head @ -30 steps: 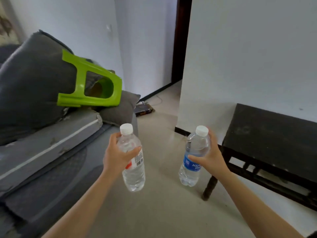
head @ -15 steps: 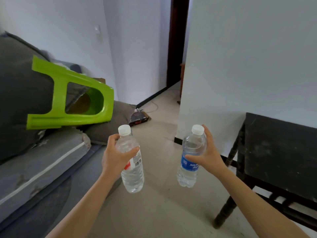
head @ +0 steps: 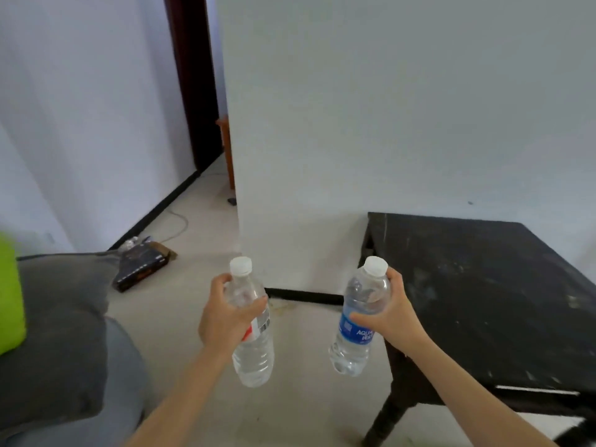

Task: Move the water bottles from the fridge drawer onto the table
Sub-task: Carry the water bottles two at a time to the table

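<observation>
Clear plastic fills both hands: the left hand [head: 225,321] is wrapped around the shoulder of a bottle with a red-and-white label [head: 253,330], and the right hand [head: 392,314] clasps a bottle with a blue label [head: 358,321] the same way, so each grip is closed firmly on its own bottle. Both bottles are held in the air over the pale floor [head: 180,317], roughly upright with a slight tilt, apart from one another. They look full or nearly full of water, with white caps screwed on, ribbed lower bodies and thin see-through walls. As for progress, I judge that these two are already out of the fridge drawer, which is not in view, and are on their way; setting them down is not yet done. Just beyond the right hand stands the dark, scuffed table [head: 483,285] against the white wall [head: 387,124], its top bare in view. Whether more bottles wait in the drawer cannot be told.
</observation>
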A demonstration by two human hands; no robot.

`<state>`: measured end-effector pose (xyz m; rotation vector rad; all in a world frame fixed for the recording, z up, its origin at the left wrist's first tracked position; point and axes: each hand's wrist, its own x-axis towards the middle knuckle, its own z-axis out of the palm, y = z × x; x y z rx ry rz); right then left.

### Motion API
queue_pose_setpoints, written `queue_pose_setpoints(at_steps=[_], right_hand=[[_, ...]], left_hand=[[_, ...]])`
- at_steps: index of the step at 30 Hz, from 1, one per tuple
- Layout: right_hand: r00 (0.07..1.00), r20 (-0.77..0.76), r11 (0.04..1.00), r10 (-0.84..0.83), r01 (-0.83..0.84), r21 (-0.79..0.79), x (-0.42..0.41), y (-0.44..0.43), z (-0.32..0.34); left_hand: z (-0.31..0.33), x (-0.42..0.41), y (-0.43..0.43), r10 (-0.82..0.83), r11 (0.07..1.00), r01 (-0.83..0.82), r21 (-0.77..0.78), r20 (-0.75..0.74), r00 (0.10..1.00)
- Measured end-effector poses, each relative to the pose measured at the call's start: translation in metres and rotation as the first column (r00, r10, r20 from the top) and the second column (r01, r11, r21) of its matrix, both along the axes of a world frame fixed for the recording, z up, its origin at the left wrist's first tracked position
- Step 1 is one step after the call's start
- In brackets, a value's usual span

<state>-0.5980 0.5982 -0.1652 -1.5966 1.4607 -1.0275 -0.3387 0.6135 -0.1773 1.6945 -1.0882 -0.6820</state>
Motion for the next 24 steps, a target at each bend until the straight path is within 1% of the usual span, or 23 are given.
queue_pose_setpoints(at_steps=[4,6,11,14,17,21,24], right_hand=[[0.998,-0.025,0.998,-0.063,0.063,0.006,-0.035,-0.069,-0.005],[0.996,-0.029,0.996,-0.089,0.089,0.015,-0.053,-0.106,-0.006],[0.984,-0.012,0.985,-0.175,0.175,-0.007,-0.081,-0.185,0.005],[0.975,-0.019,0.975,-0.221,0.221,-0.002,-0.099,-0.222,0.0],[0.968,-0.022,0.968,-0.25,0.25,0.018,-0.113,-0.265,-0.011],[0.955,-0.047,0.955,-0.291,0.293,0.04,-0.126,-0.32,-0.022],[0.915,-0.055,0.914,-0.4,0.403,0.043,-0.136,-0.364,-0.022]], left_hand=[[-0.001,-0.047,-0.084,-0.143,0.99,0.143,-0.008,-0.03,0.989],[0.003,-0.067,-0.126,-0.184,0.983,0.183,-0.013,-0.051,0.982],[0.018,-0.099,-0.212,-0.279,0.96,0.278,-0.034,-0.019,0.96],[0.016,-0.114,-0.255,-0.338,0.941,0.338,-0.019,0.016,0.941],[0.008,-0.125,-0.309,-0.37,0.929,0.37,0.002,0.007,0.929],[-0.006,-0.143,-0.391,-0.474,0.881,0.474,0.017,0.053,0.879],[-0.009,-0.166,-0.462,-0.559,0.828,0.56,0.001,0.078,0.826]])
